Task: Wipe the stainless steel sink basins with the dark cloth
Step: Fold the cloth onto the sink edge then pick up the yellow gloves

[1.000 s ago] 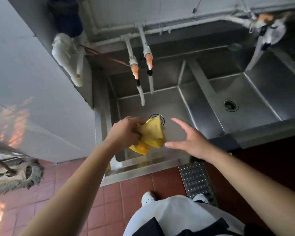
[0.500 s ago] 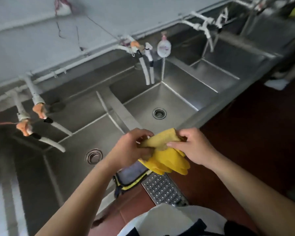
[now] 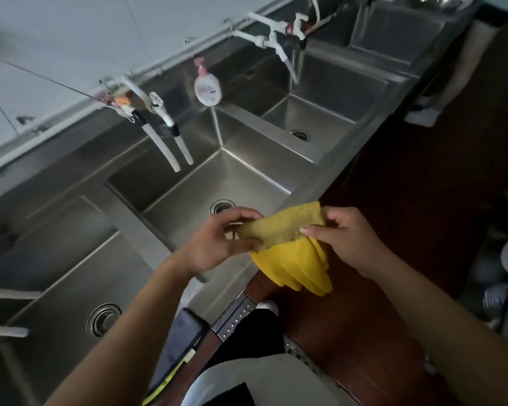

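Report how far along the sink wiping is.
No wiping shows yet. Both hands, left hand and right hand, hold a yellow rubber glove by its cuff above the sink's front edge. No dark cloth is in hand, so every basin remains.

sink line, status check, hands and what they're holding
Both hands, left and right, pinching a yellow rubber glove above the sink's front edge. No dark cloth in view. Middle basin untouched, nothing blocking it.
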The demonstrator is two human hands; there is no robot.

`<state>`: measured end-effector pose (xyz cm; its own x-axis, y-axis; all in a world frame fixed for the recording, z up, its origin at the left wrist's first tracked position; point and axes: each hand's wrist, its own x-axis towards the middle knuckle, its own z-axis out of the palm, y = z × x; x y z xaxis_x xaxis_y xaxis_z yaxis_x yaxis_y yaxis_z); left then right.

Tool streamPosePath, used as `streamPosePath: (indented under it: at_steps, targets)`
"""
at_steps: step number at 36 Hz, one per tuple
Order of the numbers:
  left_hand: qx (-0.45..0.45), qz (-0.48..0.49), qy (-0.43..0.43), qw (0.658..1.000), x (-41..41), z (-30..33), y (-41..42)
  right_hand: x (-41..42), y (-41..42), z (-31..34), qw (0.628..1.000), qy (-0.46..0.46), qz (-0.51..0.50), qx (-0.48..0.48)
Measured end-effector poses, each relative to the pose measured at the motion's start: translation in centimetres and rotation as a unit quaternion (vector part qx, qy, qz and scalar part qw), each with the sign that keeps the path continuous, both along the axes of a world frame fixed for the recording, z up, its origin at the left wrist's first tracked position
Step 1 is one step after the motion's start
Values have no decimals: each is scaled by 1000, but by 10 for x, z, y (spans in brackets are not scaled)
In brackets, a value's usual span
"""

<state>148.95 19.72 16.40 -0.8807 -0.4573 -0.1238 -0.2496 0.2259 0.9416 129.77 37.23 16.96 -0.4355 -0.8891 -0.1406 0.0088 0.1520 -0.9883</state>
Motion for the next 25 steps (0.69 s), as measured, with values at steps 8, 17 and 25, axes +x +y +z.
streamPosePath:
  at_steps: [8, 17, 25]
  targets:
    - [71, 20, 32, 997, -20, -32, -49, -41, -62, -17, 998, -10, 40, 52]
    - [147, 121, -5, 982, -9, -57, -69, -44, -121, -40, 982, -101, 93, 133]
    - [193, 274, -66, 940, 33, -83, -37, -24, -140, -87, 947, -142, 184, 221]
